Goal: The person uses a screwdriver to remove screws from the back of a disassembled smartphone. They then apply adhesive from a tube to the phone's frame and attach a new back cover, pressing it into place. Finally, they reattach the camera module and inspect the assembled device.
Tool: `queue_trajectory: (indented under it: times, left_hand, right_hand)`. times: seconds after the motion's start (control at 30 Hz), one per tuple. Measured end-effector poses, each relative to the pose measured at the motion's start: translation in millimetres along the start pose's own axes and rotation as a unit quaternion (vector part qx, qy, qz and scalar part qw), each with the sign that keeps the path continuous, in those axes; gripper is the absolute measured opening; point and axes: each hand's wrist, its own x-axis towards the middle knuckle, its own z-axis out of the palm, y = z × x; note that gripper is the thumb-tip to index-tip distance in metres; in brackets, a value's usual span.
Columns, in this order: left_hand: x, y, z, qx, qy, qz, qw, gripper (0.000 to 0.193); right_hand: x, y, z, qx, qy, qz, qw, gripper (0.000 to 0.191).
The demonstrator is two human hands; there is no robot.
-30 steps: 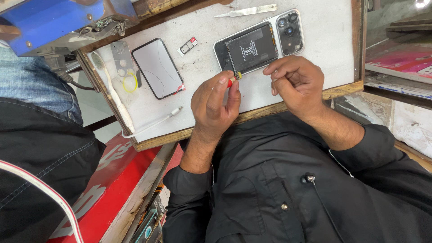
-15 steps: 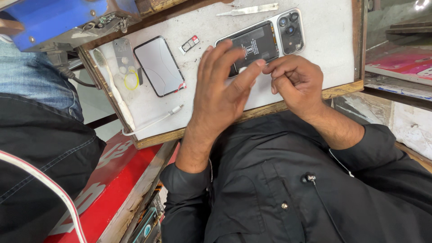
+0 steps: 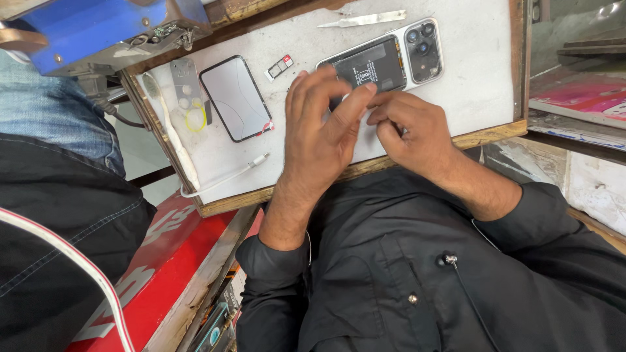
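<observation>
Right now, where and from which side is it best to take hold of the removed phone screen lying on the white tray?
Probably by its two long edges, coming from above: the removed screen lies flat, glass up, apart from both hands. Its lower corner looks cracked with red showing, so avoid it.

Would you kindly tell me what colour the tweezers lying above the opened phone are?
Silvery metal tweezers, clearest in the head view.

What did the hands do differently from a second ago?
The left hand, curled around a small red-tipped tool a second ago, has opened and spread its fingers over the opened phone, meeting the right hand. The tool is now out of sight. The loose screen, tweezers and right hand stayed put.
</observation>
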Motion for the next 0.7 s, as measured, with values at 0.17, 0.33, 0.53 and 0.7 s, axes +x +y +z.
queue_trajectory:
  times: [0.17,0.33,0.53,0.7]
  left_hand:
    - [2,4,-3,-0.054,-0.034,0.011,0.998,0.052]
    - [3,2,-8,-0.089,-0.065,-0.003,0.994,0.054]
    - [2,-3,4,-0.080,-0.029,-0.013,0.996,0.053]
    - [1,2,7,-0.004,0.010,0.031,0.999,0.049]
  right_hand:
    - [-5,6,0,-0.003,0.010,-0.024,1.000,0.023]
    - [-4,10,2,-0.037,-0.018,-0.042,0.998,0.017]
    - [-6,14,0,-0.015,-0.099,-0.153,0.983,0.012]
    - [-3,18,0,-0.034,-0.125,-0.174,0.976,0.010]
